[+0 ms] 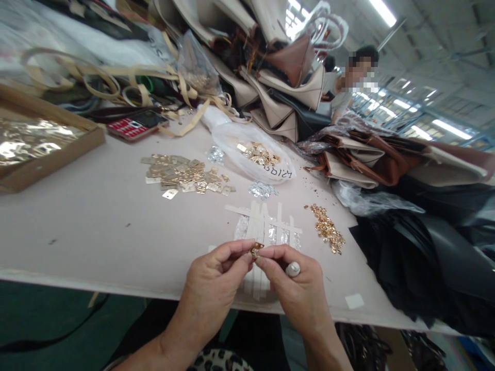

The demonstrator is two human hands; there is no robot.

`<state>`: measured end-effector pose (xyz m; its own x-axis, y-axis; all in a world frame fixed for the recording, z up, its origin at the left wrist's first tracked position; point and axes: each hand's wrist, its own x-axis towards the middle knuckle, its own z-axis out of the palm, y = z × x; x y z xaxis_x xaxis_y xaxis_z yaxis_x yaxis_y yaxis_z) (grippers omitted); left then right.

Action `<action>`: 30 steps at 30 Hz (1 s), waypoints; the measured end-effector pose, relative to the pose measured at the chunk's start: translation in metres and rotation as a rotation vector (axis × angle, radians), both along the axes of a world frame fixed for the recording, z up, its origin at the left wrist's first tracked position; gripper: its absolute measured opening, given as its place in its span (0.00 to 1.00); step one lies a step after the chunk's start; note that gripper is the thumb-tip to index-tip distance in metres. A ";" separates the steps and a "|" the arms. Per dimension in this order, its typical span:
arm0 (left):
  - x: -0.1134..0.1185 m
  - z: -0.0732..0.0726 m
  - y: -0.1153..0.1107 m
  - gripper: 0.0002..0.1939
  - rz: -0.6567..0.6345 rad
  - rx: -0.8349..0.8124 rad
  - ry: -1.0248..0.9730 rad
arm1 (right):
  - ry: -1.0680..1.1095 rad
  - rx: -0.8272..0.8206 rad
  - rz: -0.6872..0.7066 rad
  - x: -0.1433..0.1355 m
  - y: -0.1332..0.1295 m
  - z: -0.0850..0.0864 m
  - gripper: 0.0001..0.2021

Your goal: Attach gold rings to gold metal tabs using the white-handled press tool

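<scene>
A small gold-coloured metal fitting point(256, 248) is pinched by left hand point(214, 275) and right hand point(300, 282); flat gold-coloured metal plates point(189, 175), apparently unfinished, are heaped on the pale worktop point(116, 226).

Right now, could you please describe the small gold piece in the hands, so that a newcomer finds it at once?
At the pale table's near edge, left hand and right hand meet over white strips. Their fingertips pinch the small gold piece; unlike the gold tags and gold bits heaped beyond, it is held up.

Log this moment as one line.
left hand: pinching gold metal piece | right hand: pinching same piece, holding white-tipped item | table: gold plates, white strips
</scene>
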<state>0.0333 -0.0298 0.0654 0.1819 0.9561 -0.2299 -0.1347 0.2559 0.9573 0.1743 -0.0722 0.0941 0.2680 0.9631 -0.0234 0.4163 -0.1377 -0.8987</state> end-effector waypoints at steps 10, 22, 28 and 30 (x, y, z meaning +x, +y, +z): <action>-0.002 -0.008 -0.002 0.10 -0.045 0.095 0.043 | -0.073 0.039 0.007 0.001 0.001 -0.006 0.04; -0.010 -0.018 0.003 0.08 -0.171 0.435 0.168 | -0.242 0.113 0.041 0.010 0.006 -0.003 0.03; -0.024 -0.028 0.020 0.10 -0.264 0.671 0.395 | -0.546 0.230 0.256 0.015 0.007 -0.014 0.05; -0.031 -0.035 0.024 0.12 -0.234 0.799 0.488 | -0.700 0.233 0.334 0.014 0.006 -0.023 0.08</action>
